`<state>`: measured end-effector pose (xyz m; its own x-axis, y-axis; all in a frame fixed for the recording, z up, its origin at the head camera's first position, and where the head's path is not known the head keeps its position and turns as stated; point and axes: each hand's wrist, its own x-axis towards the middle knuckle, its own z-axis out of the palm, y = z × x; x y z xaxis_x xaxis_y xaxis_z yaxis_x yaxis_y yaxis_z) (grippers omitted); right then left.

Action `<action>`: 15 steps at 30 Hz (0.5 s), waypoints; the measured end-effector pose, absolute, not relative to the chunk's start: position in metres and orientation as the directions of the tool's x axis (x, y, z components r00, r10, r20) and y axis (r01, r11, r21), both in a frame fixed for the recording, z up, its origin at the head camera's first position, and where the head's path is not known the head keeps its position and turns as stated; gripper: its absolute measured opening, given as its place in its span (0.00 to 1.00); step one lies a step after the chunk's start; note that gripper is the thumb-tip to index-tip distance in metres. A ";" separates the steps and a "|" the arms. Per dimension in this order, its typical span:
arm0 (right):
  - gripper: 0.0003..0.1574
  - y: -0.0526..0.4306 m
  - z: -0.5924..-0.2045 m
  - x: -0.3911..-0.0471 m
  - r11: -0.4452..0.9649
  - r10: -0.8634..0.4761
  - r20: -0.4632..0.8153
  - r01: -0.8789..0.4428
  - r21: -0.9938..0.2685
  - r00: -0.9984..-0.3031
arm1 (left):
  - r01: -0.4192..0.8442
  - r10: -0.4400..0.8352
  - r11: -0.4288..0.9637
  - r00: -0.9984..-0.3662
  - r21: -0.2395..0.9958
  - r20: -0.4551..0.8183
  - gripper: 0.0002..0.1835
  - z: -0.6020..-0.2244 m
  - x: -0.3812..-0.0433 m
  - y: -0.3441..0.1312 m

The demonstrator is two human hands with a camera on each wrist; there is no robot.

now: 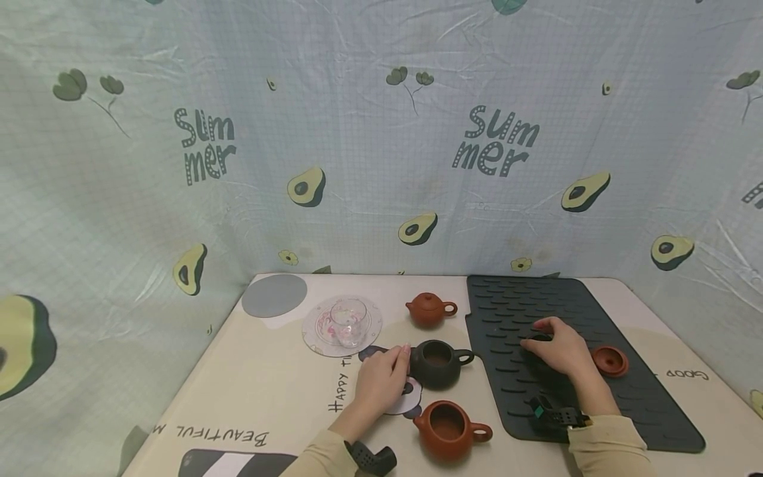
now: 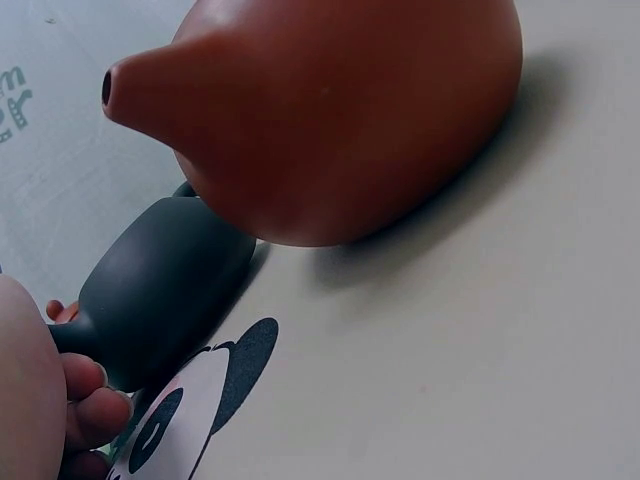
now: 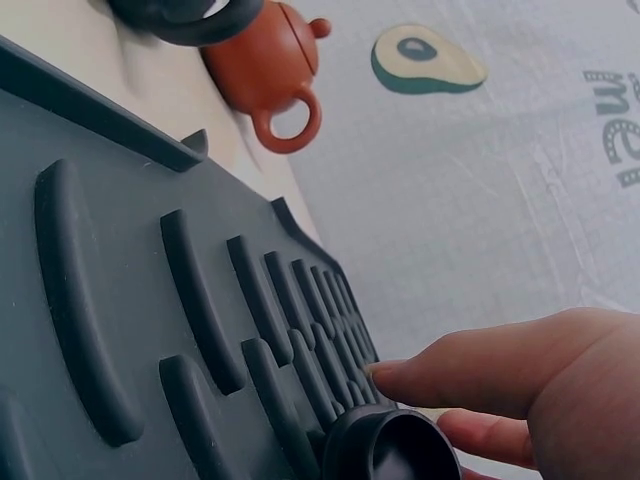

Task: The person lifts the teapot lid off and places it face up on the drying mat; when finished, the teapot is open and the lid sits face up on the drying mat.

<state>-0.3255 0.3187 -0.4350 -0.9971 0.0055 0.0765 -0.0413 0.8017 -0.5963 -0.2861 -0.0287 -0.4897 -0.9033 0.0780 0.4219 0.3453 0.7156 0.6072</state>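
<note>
My left hand [image 1: 384, 377] pinches the black teapot [image 1: 438, 366] at its spout side. The teapot is lidless and its handle points right. In the left wrist view, the fingertips [image 2: 95, 410] lie against the black teapot's spout [image 2: 68, 338]. Over the dark ribbed mat [image 1: 501, 371], my right hand [image 1: 563, 348] holds a small black teapot lid [image 1: 541, 336]. The right wrist view shows the lid [image 3: 395, 445] with its hollow side facing the camera, between thumb and fingers. A lidless red-brown teapot [image 1: 448, 430] stands nearer me, its spout toward my left wrist.
A lidded red-brown teapot [image 1: 428, 310] stands at the back. Left of it, a clear glass [image 1: 348, 321] sits on a round patterned coaster [image 1: 316, 334]. A red-brown lid [image 1: 610, 362] lies on the mat beside my right wrist. A printed curtain [image 1: 357, 132] hangs behind the table.
</note>
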 end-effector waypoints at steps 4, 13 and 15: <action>0.38 0.318 -0.433 -0.325 0.801 0.004 0.077 -0.043 -0.598 -0.997 | 0.346 0.077 0.720 -0.901 0.601 0.427 0.24 -0.488 -0.286 -0.028; 0.39 0.318 -0.430 -0.326 0.798 0.005 0.078 -0.043 -0.601 -0.997 | 0.341 0.076 0.723 -0.903 0.600 0.422 0.23 -0.488 -0.286 -0.028; 0.39 0.317 -0.429 -0.325 0.800 0.004 0.082 -0.046 -0.599 -0.997 | 0.338 0.076 0.723 -0.905 0.603 0.418 0.23 -0.488 -0.286 -0.029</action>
<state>-0.3252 0.3169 -0.4294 -0.9966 0.0042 0.0819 -0.0458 0.7997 -0.5986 -0.2858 -0.0286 -0.4883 -0.9054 0.0756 0.4178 0.3385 0.7227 0.6026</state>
